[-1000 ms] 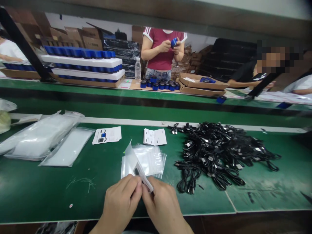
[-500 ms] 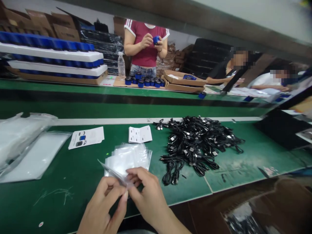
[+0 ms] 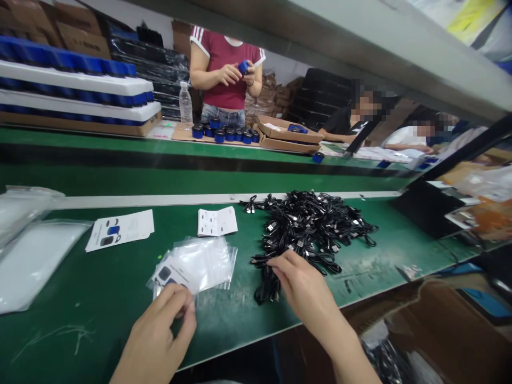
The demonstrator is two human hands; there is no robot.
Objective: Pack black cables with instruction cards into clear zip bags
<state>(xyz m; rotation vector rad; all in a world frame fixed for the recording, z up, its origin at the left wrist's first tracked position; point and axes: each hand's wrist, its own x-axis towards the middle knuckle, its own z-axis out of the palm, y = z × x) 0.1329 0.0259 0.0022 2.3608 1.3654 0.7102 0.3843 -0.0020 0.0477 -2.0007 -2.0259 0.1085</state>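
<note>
My left hand (image 3: 160,333) grips the lower edge of a clear zip bag (image 3: 172,274) holding a printed card, and the bag lies over a loose stack of clear zip bags (image 3: 210,261). My right hand (image 3: 306,285) is apart from it, its fingertips resting on the near edge of a heap of black coiled cables (image 3: 308,234). Nothing shows held in the right hand. Two printed leaflets (image 3: 119,230) (image 3: 217,221) lie on the green bench (image 3: 80,288) beyond the bags.
Large white-filled plastic bags (image 3: 36,261) lie at the bench's left. Across a raised green shelf, a person in a red top (image 3: 224,69) handles a blue-and-black cylindrical item among several similar ones. Seated co-workers sit at right. A cardboard box (image 3: 440,330) sits below the bench's right edge.
My hands have parted: the right moved from the bag to the cable heap, and the left lowered the bag with its card onto the stack. The view has swung and tilted.
</note>
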